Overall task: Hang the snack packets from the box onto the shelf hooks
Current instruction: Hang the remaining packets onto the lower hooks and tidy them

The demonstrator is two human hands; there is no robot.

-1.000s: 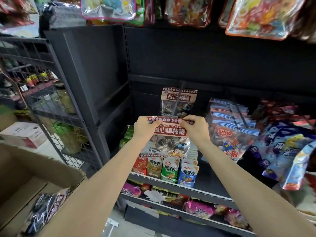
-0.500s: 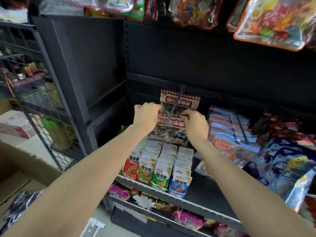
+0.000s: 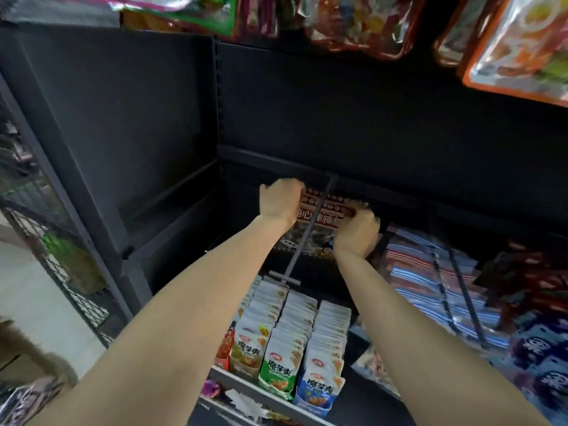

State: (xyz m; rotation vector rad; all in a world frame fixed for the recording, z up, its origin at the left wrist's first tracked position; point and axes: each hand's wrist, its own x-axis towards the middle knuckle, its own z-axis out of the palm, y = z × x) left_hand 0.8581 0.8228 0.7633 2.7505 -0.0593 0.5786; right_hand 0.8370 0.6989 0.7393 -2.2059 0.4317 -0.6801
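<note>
Head view: red-headed, clear-bodied snack packet (image 3: 319,221) on grey hook (image 3: 302,241), far back.

The fingertips of the left hand (image 3: 281,199) curl out of sight over the top left corner of the red-headed snack packet (image 3: 322,210), and the right hand (image 3: 358,230) covers its right edge, so neither grasp can be read fully. The grey hook rod (image 3: 310,229) crosses the packet's header and breaks up its printing; whether a second packet hangs behind is unclear. The box at the lower left is cut by the frame's edge, leaving only a blurred dark packet (image 3: 27,401). The bags along the top (image 3: 362,23) are cropped and smeared. Both forearms run out past the bottom edge.
</note>
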